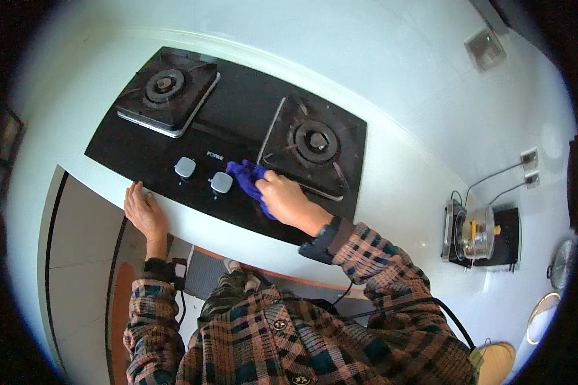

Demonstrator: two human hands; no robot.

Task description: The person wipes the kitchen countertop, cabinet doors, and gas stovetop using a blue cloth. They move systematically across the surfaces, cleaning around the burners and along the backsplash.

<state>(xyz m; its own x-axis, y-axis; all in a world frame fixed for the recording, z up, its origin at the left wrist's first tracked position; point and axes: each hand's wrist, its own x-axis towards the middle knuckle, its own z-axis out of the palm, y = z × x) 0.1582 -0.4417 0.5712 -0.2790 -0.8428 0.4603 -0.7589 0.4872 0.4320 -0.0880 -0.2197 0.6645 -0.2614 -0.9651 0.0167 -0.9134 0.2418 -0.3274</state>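
Note:
A purple cloth is bunched under my right hand, which presses it on the black glass gas hob. The cloth lies between the right control knob and the front left edge of the right burner grate. My left hand rests on the front edge of the white countertop, near the hob's front rim, with nothing in it. Left of the cloth sits a second silver knob. The left burner stands farther back.
To the right, a glass pot stands on a small black appliance, with cords running to wall sockets. A round wooden board and a pot lid are at the far right. Below the counter lies a grey mat.

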